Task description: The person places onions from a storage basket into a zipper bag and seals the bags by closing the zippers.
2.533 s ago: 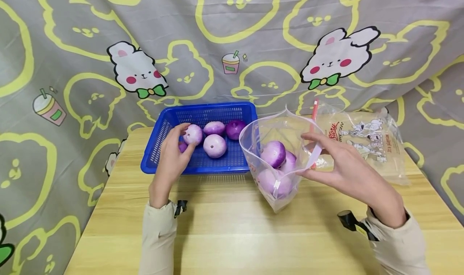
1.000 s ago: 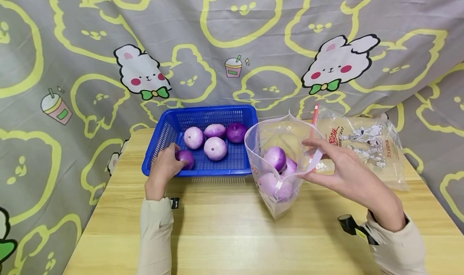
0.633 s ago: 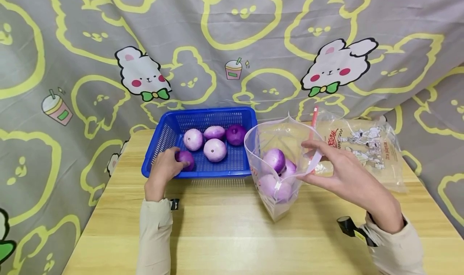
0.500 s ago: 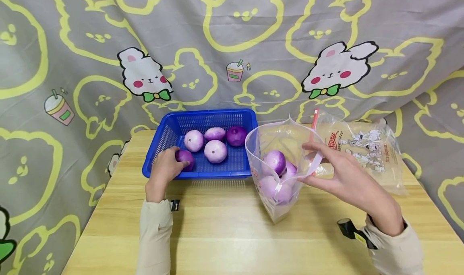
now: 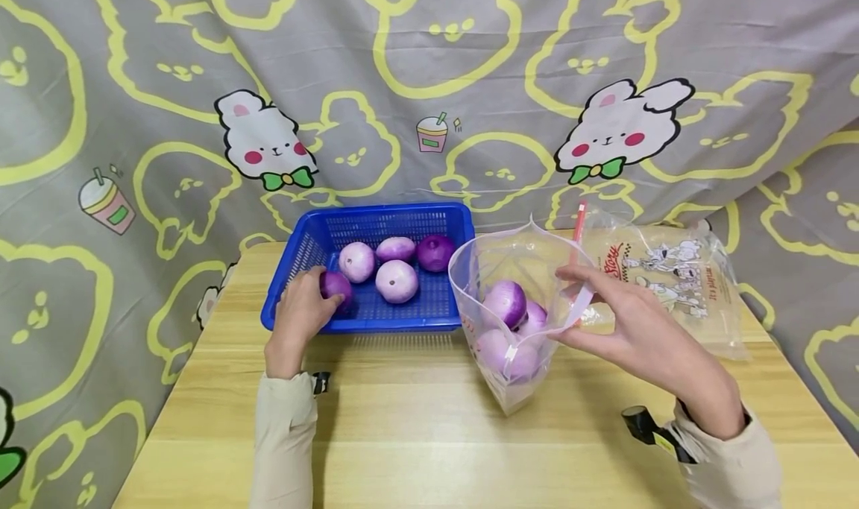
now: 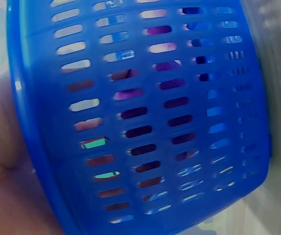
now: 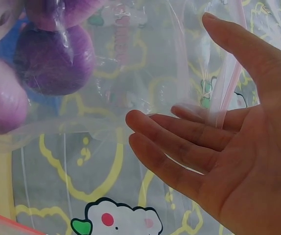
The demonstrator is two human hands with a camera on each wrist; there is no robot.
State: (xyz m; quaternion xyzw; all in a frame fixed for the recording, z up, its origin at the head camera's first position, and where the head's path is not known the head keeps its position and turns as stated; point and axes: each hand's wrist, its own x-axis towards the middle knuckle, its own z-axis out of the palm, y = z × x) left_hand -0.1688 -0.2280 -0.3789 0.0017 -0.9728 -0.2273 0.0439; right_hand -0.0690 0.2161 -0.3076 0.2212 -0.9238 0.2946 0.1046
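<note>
My left hand (image 5: 298,308) reaches over the front left corner of the blue basket (image 5: 403,324), fingers and thumb curled round a dark red onion (image 5: 335,289). In the left wrist view the slotted basket wall (image 6: 145,122) hides most of this grip. Several paler and darker onions (image 5: 397,282) lie beside it in the basket. To the right stands a clear zip bag (image 5: 479,270) with its mouth spread wide and several onions (image 5: 505,304) inside. My right hand (image 5: 631,315) props the bag's rim, thumb and fingers apart; its fingers (image 7: 179,142) look nearly straight.
A flat clear printed bag (image 5: 678,278) with a red slider strip (image 5: 580,229) lies at the back right of the wooden table (image 5: 403,434). A grey patterned cloth (image 5: 376,69) hangs right behind the basket and bags.
My left hand has gone from the pale onion down to the darker one at the corner, gripped it and shifted it slightly left. The right hand keeps its place at the bag.
</note>
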